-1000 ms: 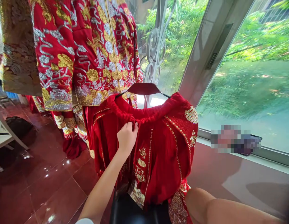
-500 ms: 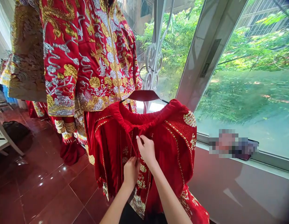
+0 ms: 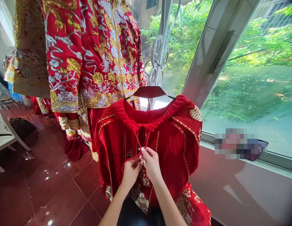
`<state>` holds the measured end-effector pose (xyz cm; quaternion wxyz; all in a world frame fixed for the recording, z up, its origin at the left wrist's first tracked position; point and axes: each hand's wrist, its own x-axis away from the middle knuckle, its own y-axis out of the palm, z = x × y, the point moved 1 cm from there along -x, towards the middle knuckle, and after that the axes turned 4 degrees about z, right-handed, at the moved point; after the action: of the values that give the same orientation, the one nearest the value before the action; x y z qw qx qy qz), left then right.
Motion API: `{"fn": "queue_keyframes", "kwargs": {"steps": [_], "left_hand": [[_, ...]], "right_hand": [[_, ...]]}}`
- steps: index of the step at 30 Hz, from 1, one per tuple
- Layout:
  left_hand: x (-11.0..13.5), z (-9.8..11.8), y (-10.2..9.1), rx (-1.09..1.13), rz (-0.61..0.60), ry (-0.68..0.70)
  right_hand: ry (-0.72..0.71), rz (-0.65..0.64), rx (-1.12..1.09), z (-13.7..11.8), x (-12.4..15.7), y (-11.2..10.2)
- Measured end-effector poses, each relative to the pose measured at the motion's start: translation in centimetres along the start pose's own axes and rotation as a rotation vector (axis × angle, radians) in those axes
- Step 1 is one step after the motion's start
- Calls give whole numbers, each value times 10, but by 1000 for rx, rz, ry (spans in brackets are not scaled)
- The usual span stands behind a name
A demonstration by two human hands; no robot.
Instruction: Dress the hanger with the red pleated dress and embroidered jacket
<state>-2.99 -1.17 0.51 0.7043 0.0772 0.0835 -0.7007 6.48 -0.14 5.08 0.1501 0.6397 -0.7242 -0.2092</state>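
Note:
A red skirt with gold beading and embroidery hangs by its gathered waistband from a dark hanger. Two thin ends of a red drawstring run down from the front of the waistband and meet at my hands. My right hand pinches the cord between thumb and index finger. Close beside it, a little lower, my left hand has its fingers closed on the cord, and a loop of it curves over that hand. The fingertips of both hands nearly touch.
An embroidered red jacket hangs behind the skirt at the left, next to a gold-patterned garment. A window with a metal frame is on the right; a partly blurred phone lies on its sill. A white chair stands on the tiled floor.
My right hand has moved down from just below the waistband to meet my left hand. Both drawstring ends now show drawn down to my fingers. The view has shifted slightly.

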Motion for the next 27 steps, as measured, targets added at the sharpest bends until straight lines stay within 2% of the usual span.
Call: {"fn": "queue_keyframes", "kwargs": {"steps": [2, 4, 8, 10, 11, 13, 14, 18, 21, 23, 27], "left_hand": [[1, 12, -7, 74, 73, 0], [2, 31, -13, 46, 129, 95], [-8, 70, -12, -273, 178, 475], [-17, 81, -8, -416, 289, 563], [-22, 84, -5, -443, 352, 558], [-30, 86, -1, -380, 418, 467], [-33, 84, 1, -297, 409, 394], [-40, 77, 8, 72, 212, 99], [-41, 75, 6, 210, 135, -18], [-39, 72, 2, 337, 152, -84], [-34, 61, -5, 743, 215, -227]], "right_hand": [[-49, 27, 17, -2, 2, -1], [-85, 42, 52, -2, 4, 0], [-95, 25, 39, 0, 12, 5], [-102, 23, 45, 2, 16, 7], [-112, 25, 63, 2, 17, 7], [-142, 23, 119, 1, 20, 7], [-159, 19, 153, 0, 20, 7], [-222, 8, 266, -4, 21, 6], [-241, 5, 297, -4, 21, 5], [-247, -2, 314, -4, 20, 4], [-268, -4, 363, -3, 20, 4]]}}
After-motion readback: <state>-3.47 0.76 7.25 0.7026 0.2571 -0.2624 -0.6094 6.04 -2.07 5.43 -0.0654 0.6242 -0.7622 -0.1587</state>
